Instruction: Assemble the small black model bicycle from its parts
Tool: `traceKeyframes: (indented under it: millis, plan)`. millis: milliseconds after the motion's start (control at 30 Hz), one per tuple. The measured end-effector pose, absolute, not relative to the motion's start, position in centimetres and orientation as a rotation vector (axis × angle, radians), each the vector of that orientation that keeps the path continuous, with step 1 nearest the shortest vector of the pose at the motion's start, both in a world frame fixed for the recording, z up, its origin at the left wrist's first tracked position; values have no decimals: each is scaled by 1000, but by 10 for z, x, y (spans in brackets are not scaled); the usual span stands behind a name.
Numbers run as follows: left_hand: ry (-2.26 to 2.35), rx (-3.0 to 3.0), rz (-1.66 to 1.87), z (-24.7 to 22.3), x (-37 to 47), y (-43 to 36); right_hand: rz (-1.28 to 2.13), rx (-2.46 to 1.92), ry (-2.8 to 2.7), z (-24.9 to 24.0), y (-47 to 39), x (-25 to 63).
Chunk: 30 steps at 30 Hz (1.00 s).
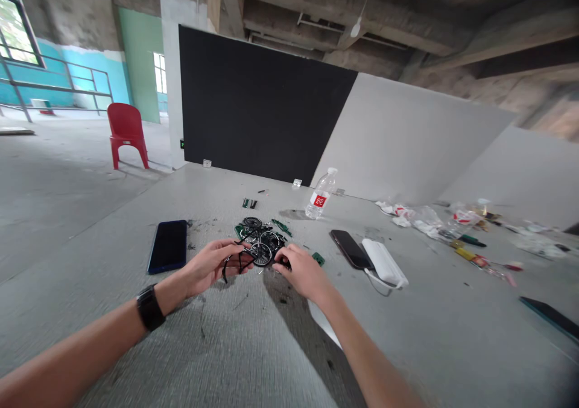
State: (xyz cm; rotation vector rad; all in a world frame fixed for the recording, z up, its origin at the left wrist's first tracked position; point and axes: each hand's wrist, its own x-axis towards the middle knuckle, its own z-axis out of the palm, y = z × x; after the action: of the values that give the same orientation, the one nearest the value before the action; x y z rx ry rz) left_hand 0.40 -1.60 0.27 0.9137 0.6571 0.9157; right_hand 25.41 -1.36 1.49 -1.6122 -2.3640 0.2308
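Note:
My left hand (pixel 210 267), with a black band (pixel 151 307) on its wrist, is closed around a thin black miniature bicycle frame (pixel 227 268). A small spoked wheel (pixel 261 254) sits at the frame's right end, between my hands; I cannot tell whether it is attached. My right hand (pixel 301 269) has its fingers pinched together beside the wheel, and what they hold is hidden. Just beyond my hands lies a pile of small parts: another spoked wheel (pixel 252 222), black pieces and a green piece (pixel 281 226). Another green piece (pixel 318 258) rests right of my right hand.
A dark phone (pixel 167 246) lies left; another phone (pixel 350 249) and a white power bank (pixel 383 262) with a cable lie right. A water bottle (pixel 321 194) stands behind. Wrappers and bags (pixel 427 221) litter the far right. A black panel (pixel 262 106) borders the table's back.

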Motion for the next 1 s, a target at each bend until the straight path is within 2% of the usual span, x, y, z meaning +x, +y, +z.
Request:
traceKeyframes:
  millis: [233, 467, 1000]
  plan:
    - [667, 899, 928, 4, 5, -17, 323, -1414, -2420, 15, -19, 239]
    - [691, 875, 971, 3, 5, -14, 273, -1460, -2437, 7, -17, 235]
    - [734, 758, 1324, 12, -1, -7, 221, -1441, -2526, 9, -14, 231]
